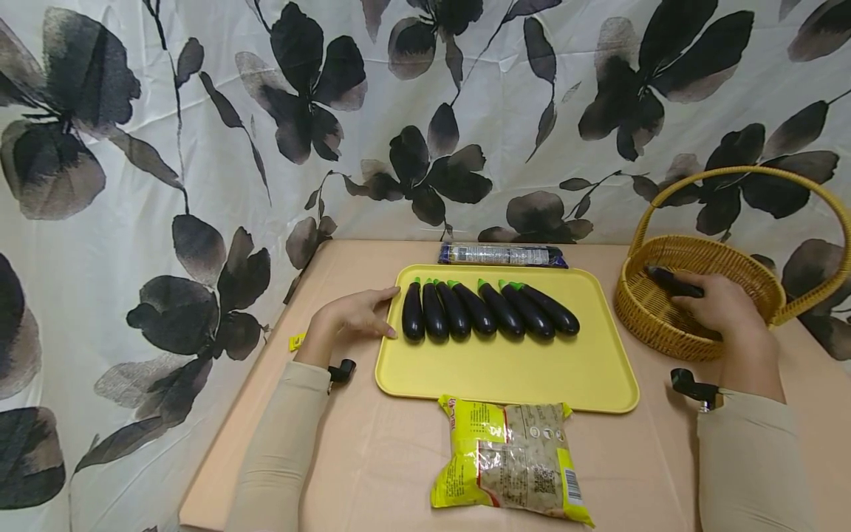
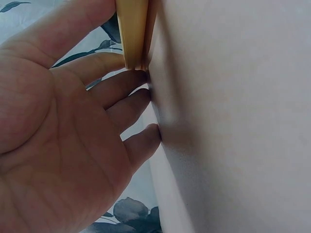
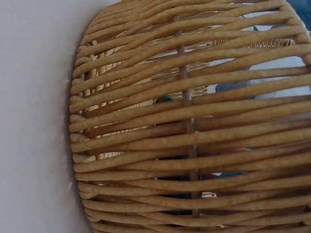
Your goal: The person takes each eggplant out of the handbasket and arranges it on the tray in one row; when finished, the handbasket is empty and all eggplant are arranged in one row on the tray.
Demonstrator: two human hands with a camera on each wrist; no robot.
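Observation:
My right hand (image 1: 721, 303) reaches down inside the wicker basket (image 1: 658, 336) and grips a dark eggplant (image 1: 674, 282), which sticks out past the fingers to the left. Basket weave (image 3: 194, 126) fills the right wrist view and hides most of that hand. Several glossy eggplants (image 1: 467, 307) with green tips lie side by side in a row on the yellow tray (image 1: 465, 373). My left hand (image 1: 352, 314) rests at the tray's left edge, fingers extended. In the left wrist view, its thumb and forefinger are right at the tray rim (image 2: 133, 36), the other fingers against the tabletop.
A yellow printed bag (image 1: 512, 462) lies in front of the tray. Behind the tray is a dark blue plastic package (image 1: 501, 255). The basket's tall handle (image 1: 751, 170) arches above my right hand. A floral curtain (image 1: 399, 111) hangs behind the table.

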